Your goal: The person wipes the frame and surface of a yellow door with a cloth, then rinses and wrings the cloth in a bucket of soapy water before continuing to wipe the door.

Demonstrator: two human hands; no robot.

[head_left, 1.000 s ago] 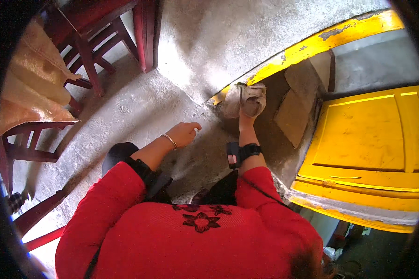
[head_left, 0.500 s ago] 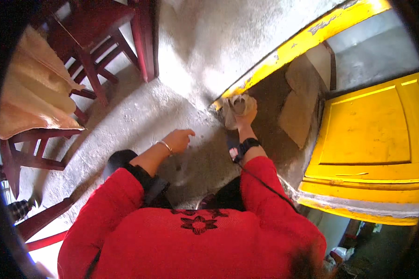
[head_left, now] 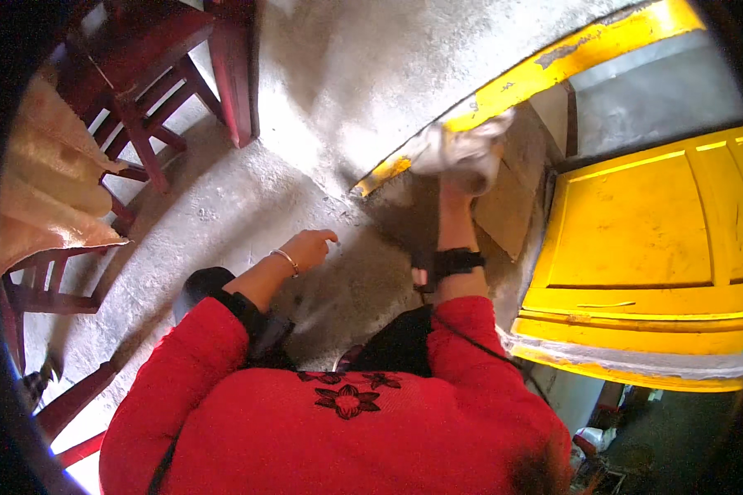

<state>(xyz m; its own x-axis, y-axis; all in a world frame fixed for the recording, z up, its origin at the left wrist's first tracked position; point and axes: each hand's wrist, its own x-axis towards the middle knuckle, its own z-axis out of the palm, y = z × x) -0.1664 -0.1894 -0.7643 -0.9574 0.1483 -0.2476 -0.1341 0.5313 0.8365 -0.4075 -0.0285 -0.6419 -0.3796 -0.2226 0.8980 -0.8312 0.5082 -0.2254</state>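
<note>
My right hand [head_left: 454, 195] grips a greyish-white cloth [head_left: 464, 150] against the yellow painted edge strip [head_left: 545, 70] with chipped paint. Cloth and fingers are smeared by motion, and the cloth hides most of the fingers. A black band [head_left: 458, 262] goes round my right wrist. My left hand [head_left: 308, 250] hovers in front of my left knee, palm down and holding nothing. Its index finger points to the right, the other fingers loosely bent. A silver bangle [head_left: 286, 261] circles that wrist.
A yellow panelled door [head_left: 627, 223] stands at the right, with a brown flat sheet [head_left: 504, 210] behind the cloth. Dark red wooden stools [head_left: 136, 74] are at the left, one under an orange-tan cloth [head_left: 54, 190]. A thin dark cord [head_left: 504, 356] runs along my right sleeve.
My right hand has moved the cloth up and to the right, from the strip's lower end farther along it. The left hand has barely moved, and the view has shifted slightly.
</note>
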